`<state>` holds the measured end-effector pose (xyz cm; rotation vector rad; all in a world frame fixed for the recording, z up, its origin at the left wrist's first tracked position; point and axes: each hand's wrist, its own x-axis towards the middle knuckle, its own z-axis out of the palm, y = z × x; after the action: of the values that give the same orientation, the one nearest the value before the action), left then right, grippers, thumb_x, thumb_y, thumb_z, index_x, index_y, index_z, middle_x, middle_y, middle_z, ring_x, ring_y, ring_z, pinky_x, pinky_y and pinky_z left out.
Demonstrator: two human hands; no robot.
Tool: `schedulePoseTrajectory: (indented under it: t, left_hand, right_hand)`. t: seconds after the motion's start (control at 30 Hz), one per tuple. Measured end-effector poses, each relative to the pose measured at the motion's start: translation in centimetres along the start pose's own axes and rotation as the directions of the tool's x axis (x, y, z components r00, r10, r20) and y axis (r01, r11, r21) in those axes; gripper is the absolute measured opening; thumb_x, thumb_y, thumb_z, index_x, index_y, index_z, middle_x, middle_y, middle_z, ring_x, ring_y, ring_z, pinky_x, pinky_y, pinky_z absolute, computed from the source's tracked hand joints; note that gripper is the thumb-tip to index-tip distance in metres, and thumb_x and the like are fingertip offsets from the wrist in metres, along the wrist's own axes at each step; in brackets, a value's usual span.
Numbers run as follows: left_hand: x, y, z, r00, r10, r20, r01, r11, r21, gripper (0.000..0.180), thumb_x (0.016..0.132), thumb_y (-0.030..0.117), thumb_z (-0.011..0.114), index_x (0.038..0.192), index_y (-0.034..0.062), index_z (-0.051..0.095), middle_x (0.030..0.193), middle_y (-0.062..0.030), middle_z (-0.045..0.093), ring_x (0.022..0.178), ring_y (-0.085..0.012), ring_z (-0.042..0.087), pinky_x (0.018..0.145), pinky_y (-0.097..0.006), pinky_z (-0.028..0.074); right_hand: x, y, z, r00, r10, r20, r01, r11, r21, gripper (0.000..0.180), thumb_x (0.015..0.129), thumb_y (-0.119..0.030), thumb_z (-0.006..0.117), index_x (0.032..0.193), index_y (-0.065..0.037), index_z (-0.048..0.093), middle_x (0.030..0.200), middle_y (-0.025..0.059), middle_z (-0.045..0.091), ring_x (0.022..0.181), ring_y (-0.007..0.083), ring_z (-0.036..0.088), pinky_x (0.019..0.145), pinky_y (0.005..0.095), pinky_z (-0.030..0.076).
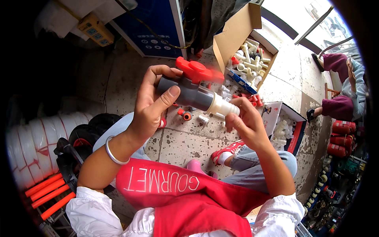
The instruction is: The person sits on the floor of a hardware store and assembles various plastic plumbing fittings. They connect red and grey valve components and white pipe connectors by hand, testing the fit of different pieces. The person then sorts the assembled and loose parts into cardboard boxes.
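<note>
two hands hold a grey valve above the floor

the left hand [152, 104] is closed around the grey plastic ball valve with a red handle [189, 89]; the thumb presses on the front of the grey body and the other fingers wrap behind its left end. a silver metal bangle [112, 152] sits on the left wrist. the right hand [246, 122] grips the white plastic fitting [223, 106] at the right end of the valve, with the fingertips pinched around it. the valve is in the air between both hands, tilted so that the white end is lower, and the red handle points up and to the right.

below the hands is the speckled stone floor [185, 142], where small loose fittings, grey, white and orange [191, 115], lie just under the valve. an open cardboard box full of white pipe fittings [246, 47] stands behind, and a second open box with white parts [284, 126] is near the right hand. the person wears a red apron [185, 197] and red and white shoes [229, 150]. orange tubes [47, 193] lie at the lower left, beside white coiled pipe [31, 146]. another person [343, 91] sits far at the right.
</note>
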<state>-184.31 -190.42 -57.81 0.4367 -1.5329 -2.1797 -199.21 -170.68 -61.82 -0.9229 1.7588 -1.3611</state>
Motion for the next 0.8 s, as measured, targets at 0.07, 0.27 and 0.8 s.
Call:
schedulePoseTrajectory:
  t: [0.07, 0.27, 0.8]
  left_hand:
    - [-0.2, 0.1, -0.2, 1.000, -0.004, 0.025, 0.002, 0.999, 0.052, 0.028, 0.097, 0.015, 0.057, 0.119, 0.0062, 0.043, 0.120, -0.0074, 0.048, 0.109, -0.0133, 0.052, 0.095, -0.029, 0.046]
    - [0.0, 0.0, -0.2, 1.000, 0.000, 0.010, -0.001, 0.996, 0.086, 0.030, 0.096, 0.017, 0.058, 0.120, 0.0056, 0.044, 0.118, -0.0080, 0.048, 0.106, -0.0121, 0.052, 0.094, -0.028, 0.046]
    - [0.3, -0.3, -0.4, 0.999, -0.031, 0.011, 0.030, 0.995, 0.098, 0.027, 0.096, 0.013, 0.056, 0.119, 0.0049, 0.045, 0.116, -0.0075, 0.050, 0.108, -0.0123, 0.051, 0.093, -0.028, 0.045]
  right_hand:
    - [0.2, 0.5, -1.5, 0.945, 0.125, 0.301, -0.257, 0.854, 0.453, 0.042, 0.101, -0.040, 0.047, 0.107, 0.001, 0.053, 0.070, 0.0059, 0.059, 0.062, 0.0126, 0.059, 0.062, 0.0267, 0.048]
    - [0.1, 0.4, -1.2, 0.969, 0.117, 0.219, -0.176, 0.946, 0.272, 0.037, 0.103, -0.035, 0.045, 0.104, 0.001, 0.053, 0.065, 0.0060, 0.058, 0.060, 0.0107, 0.057, 0.059, 0.0263, 0.046]
    - [0.0, 1.4, -1.8, 0.952, 0.124, 0.280, -0.222, 0.908, 0.354, 0.035, 0.100, -0.032, 0.051, 0.112, 0.000, 0.051, 0.076, 0.0078, 0.063, 0.066, 0.0146, 0.060, 0.067, 0.0284, 0.048]
